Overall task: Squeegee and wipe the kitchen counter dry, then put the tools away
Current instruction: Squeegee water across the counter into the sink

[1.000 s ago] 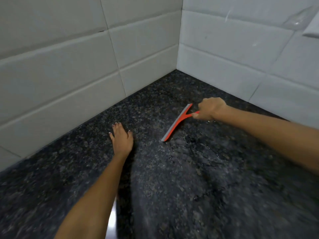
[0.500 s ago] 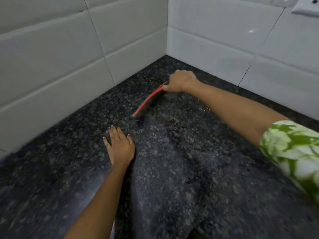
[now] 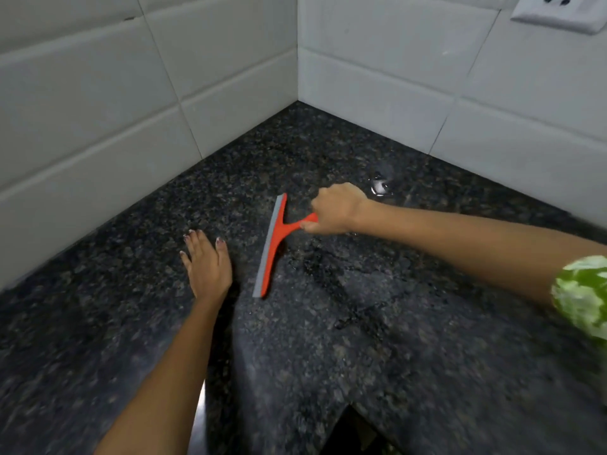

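An orange squeegee (image 3: 273, 246) with a grey rubber blade lies blade-down on the dark speckled granite counter (image 3: 377, 339). My right hand (image 3: 336, 209) is closed around its short handle. The blade runs from far to near, just right of my left hand (image 3: 206, 262), which rests flat on the counter with fingers spread. A small puddle of water (image 3: 380, 185) glints on the stone behind my right hand, and wet streaks show on the counter right of the blade.
White tiled walls (image 3: 98, 119) meet in a corner behind the counter. A white wall socket (image 3: 558, 11) sits at the top right. A dark gap (image 3: 358, 431) opens at the counter's near edge. My right sleeve (image 3: 584, 297) is green and white.
My right hand pushed the squeegee toward the wall corner, then pulled it back toward me; the blade now lies beside my left hand. The left hand stayed planted on the counter.
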